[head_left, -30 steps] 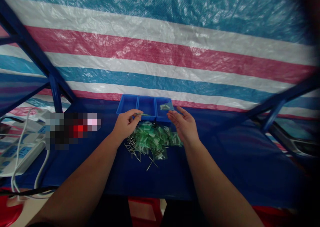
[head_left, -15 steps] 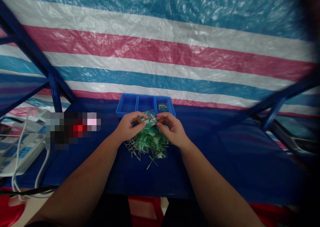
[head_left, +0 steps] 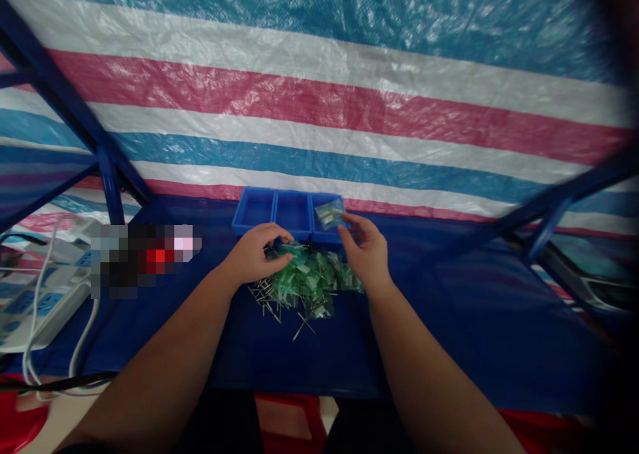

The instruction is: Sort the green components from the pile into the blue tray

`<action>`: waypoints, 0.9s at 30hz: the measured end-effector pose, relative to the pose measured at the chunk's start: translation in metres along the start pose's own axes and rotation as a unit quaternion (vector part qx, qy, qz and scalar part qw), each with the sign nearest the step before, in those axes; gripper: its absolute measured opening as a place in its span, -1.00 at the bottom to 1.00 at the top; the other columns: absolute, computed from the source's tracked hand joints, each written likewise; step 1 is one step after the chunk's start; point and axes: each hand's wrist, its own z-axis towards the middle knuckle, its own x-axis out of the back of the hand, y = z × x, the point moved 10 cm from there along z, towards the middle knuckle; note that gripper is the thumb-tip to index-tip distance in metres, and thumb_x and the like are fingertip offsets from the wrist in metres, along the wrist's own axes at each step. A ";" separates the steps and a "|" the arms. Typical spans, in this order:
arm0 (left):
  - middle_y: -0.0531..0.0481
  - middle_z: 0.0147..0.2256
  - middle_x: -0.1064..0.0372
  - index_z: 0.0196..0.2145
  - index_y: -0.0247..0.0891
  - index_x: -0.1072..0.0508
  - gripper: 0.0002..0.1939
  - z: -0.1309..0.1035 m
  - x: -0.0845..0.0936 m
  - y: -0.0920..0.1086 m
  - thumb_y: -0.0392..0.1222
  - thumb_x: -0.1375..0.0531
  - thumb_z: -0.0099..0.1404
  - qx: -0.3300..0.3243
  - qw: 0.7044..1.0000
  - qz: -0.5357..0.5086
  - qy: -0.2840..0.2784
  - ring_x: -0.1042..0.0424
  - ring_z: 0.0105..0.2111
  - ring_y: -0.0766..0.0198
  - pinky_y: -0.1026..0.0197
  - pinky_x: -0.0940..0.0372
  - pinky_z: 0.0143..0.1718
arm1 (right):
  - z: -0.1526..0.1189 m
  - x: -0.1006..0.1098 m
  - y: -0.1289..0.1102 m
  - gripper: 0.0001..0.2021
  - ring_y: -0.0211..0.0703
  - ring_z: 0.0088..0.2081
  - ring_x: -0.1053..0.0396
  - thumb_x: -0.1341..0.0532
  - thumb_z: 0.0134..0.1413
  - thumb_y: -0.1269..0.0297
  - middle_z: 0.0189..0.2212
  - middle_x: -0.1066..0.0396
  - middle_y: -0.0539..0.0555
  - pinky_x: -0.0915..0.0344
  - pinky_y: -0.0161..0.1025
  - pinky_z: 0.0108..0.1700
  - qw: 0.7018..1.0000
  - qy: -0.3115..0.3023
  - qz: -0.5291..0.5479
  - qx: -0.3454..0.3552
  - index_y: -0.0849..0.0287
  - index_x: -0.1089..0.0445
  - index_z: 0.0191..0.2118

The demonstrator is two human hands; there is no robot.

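Between thumb and fingers of my right hand (head_left: 367, 246) is a small clear plastic bag (head_left: 329, 214) with thin metal pieces inside. The bag is over the right compartment of a blue three-part tray (head_left: 292, 233). My left hand (head_left: 262, 251) is at the left edge of a heap of small greenish clear bags (head_left: 304, 274), thumb and fingers apart, with nothing visible held. Loose thin metal pins (head_left: 267, 297) lie at the heap's lower left, and a few crossed pins (head_left: 303, 324) lie in front of it.
Everything stands on a dark blue table (head_left: 439, 321). White power strips (head_left: 50, 311) with cables lie at the left, near a blurred-out patch (head_left: 144, 257). Blue metal frame bars (head_left: 110, 181) rise at both sides. A striped plastic sheet (head_left: 319, 101) hangs behind.
My right hand has moved right and away from my left hand, carrying the clear bag from above the heap to the tray's right compartment. My left hand has let go of the bag.
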 end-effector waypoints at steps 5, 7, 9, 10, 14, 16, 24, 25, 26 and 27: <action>-0.06 -0.15 -0.53 -0.10 -0.19 -0.54 -0.75 -0.001 -0.016 0.001 -0.22 -0.29 0.24 -0.020 0.997 0.020 -0.077 -0.46 -0.11 0.13 -0.02 -0.32 0.02 | 0.002 0.008 -0.009 -0.76 0.07 -0.11 -0.36 -0.31 0.11 0.21 -0.22 -0.35 0.17 -0.35 0.11 0.03 0.985 0.017 -0.160 0.056 0.13 -0.56 -0.11; -0.06 -0.17 -0.53 -0.12 -0.19 -0.55 -0.78 -0.001 -0.019 0.000 -0.27 -0.25 0.25 -0.016 0.996 0.016 -0.081 -0.48 -0.13 0.15 0.01 -0.34 0.00 | 0.000 0.002 -0.016 -0.82 0.07 -0.11 -0.36 -0.30 0.11 0.25 -0.23 -0.35 0.16 -0.34 0.12 0.04 0.984 -0.003 -0.159 0.075 0.13 -0.55 -0.16; -0.05 -0.19 -0.54 -0.15 -0.19 -0.56 -0.80 0.000 -0.020 -0.002 -0.29 -0.22 0.28 -0.012 0.997 0.015 -0.075 -0.49 -0.14 0.17 0.02 -0.35 -0.02 | -0.003 -0.009 -0.025 -0.87 0.05 -0.12 -0.38 -0.28 0.14 0.28 -0.24 -0.37 0.14 -0.35 0.09 0.02 0.985 -0.053 -0.132 0.100 0.11 -0.53 -0.19; -0.05 -0.19 -0.55 -0.16 -0.19 -0.57 -0.82 0.000 -0.019 -0.003 -0.29 -0.22 0.30 -0.008 0.998 0.015 -0.066 -0.49 -0.15 0.17 0.03 -0.35 -0.04 | -0.006 -0.016 -0.030 -0.88 0.03 -0.13 -0.39 -0.27 0.16 0.30 -0.23 -0.38 0.13 -0.36 0.07 0.01 0.984 -0.084 -0.111 0.113 0.10 -0.52 -0.19; -0.05 -0.22 -0.58 -0.14 -0.18 -0.59 -0.83 0.001 -0.005 -0.011 -0.20 -0.21 0.36 0.030 1.000 0.009 0.003 -0.48 -0.31 0.25 0.12 -0.37 -0.22 | -0.019 -0.037 -0.051 -0.81 -0.07 -0.16 -0.40 -0.23 0.21 0.35 -0.18 -0.41 0.10 -0.38 -0.08 -0.11 0.971 -0.191 -0.021 0.145 0.08 -0.47 -0.07; -0.05 -0.23 -0.59 -0.13 -0.19 -0.59 -0.81 0.000 0.003 -0.017 -0.15 -0.23 0.36 0.058 0.997 -0.005 0.045 -0.43 -0.42 0.30 0.17 -0.34 -0.33 | -0.024 -0.043 -0.057 -0.73 -0.12 -0.21 -0.38 -0.24 0.22 0.35 -0.19 -0.41 0.08 -0.38 -0.12 -0.17 0.965 -0.216 0.004 0.149 0.07 -0.43 0.03; -0.02 -0.40 -0.54 -0.11 -0.24 -0.59 -0.74 -0.005 -0.005 -0.033 -0.06 -0.28 0.32 0.137 0.979 -0.135 0.067 -0.38 -0.52 0.36 0.28 -0.27 -0.51 | -0.026 -0.051 -0.047 -0.89 -0.22 -0.37 -0.34 -0.27 0.23 0.22 -0.38 -0.39 0.01 -0.32 -0.22 -0.31 0.973 -0.203 0.073 0.085 0.12 -0.43 -0.21; -0.01 -0.42 -0.53 -0.11 -0.24 -0.59 -0.73 -0.005 -0.006 -0.033 -0.05 -0.29 0.31 0.139 0.978 -0.144 0.064 -0.37 -0.53 0.36 0.29 -0.26 -0.52 | -0.026 -0.052 -0.044 -0.87 -0.22 -0.38 -0.34 -0.27 0.22 0.18 -0.40 -0.39 0.01 -0.32 -0.23 -0.32 0.973 -0.204 0.088 0.065 0.13 -0.42 -0.26; 0.00 -0.42 -0.52 -0.11 -0.24 -0.58 -0.72 -0.005 -0.006 -0.033 -0.04 -0.31 0.30 0.140 0.977 -0.149 0.063 -0.36 -0.54 0.37 0.29 -0.26 -0.52 | -0.025 -0.053 -0.039 -0.83 -0.23 -0.41 -0.34 -0.27 0.22 0.15 -0.42 -0.39 0.00 -0.32 -0.24 -0.35 0.972 -0.206 0.109 0.038 0.13 -0.40 -0.30; 0.01 -0.42 -0.52 -0.11 -0.23 -0.58 -0.71 -0.005 -0.006 -0.034 -0.04 -0.33 0.27 0.140 0.977 -0.151 0.062 -0.36 -0.54 0.38 0.29 -0.26 -0.52 | -0.024 -0.053 -0.034 -0.80 -0.24 -0.44 -0.34 -0.27 0.22 0.11 -0.45 -0.39 -0.01 -0.32 -0.25 -0.39 0.969 -0.205 0.135 0.004 0.13 -0.38 -0.32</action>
